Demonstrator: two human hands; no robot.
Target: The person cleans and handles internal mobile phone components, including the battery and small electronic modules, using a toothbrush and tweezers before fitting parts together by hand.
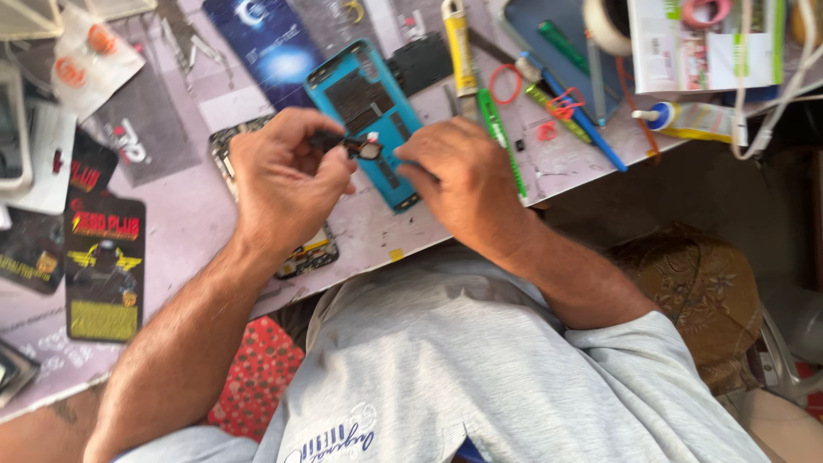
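Left hand [287, 176] pinches a small dark part [364, 147] right over the blue phone shell [364, 107]. Right hand [463, 176] sits just beside it, fingers curled, pressing the shell's lower edge on the counter [197, 214].

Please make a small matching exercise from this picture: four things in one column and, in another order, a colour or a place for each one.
Things:
1. phone back cover
2. glue tube
3. rubber band
4. left hand

Colour or place:
a. red ring lying on the table
b. pinching a small dark part over the cover
c. turquoise blue, inside face up
d. yellow, lying beside the cover

Pairs: 1-c, 2-d, 3-a, 4-b
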